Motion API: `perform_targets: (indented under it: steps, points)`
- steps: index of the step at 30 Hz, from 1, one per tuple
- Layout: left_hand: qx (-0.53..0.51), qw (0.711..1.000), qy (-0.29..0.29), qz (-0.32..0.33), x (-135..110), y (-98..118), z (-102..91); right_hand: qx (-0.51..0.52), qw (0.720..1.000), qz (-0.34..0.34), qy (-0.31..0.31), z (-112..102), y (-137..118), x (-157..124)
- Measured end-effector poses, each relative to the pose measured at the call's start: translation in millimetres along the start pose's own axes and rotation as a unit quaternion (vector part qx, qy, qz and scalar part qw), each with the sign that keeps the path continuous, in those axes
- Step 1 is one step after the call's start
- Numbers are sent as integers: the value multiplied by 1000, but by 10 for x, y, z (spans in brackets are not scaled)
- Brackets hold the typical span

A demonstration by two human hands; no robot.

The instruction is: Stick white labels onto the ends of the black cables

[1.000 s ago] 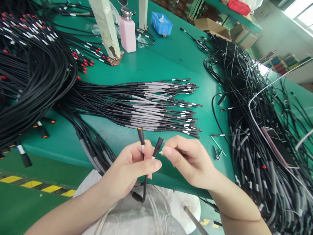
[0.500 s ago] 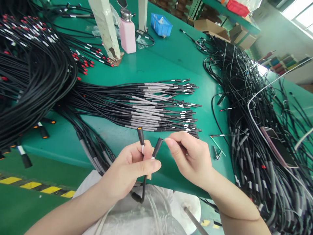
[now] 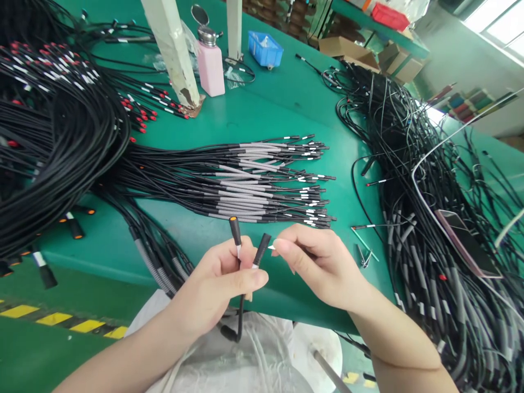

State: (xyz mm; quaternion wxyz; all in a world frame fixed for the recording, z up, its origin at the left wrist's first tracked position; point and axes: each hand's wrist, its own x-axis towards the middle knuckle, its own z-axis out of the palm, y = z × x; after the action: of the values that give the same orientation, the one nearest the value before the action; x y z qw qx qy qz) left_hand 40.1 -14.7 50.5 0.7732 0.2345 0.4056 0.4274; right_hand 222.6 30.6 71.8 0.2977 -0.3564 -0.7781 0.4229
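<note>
Green table (image 3: 278, 112) before us, cable bundle (image 3: 239, 179) on it. Left hand (image 3: 216, 275) closed round cables (image 3: 240, 316); right hand (image 3: 321, 267) alongside, thumb and forefinger pinched. Above left grip jut orange-tipped connector (image 3: 235, 230) and black connector (image 3: 262, 250); black one's long axis leans up rightward, left hand nearer, right fingertips (image 3: 282, 246) just beside it. Pale sliver (image 3: 271, 247) there: we cannot tell if held.

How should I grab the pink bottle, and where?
Probably around the bottle's body, below the metal top, coming from the near side, right of the post. It stands upright with flat sides that look easy to close on; the lid is flipped up, so avoid gripping there.
</note>
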Motion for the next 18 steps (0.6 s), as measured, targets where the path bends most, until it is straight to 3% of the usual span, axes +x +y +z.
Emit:
perform_targets:
  steps: [3,6,18]
  points:
    - [2,1000,1,1,8,13,6,-58,996,-27,68,6,8,-8]
    - [1,1000,4,0,3,19,14,-108,988,-53,96,40,21,-15]
    - [6,1000,24,5,-10,27,38,-122,985,-85,83,99,16,-30]
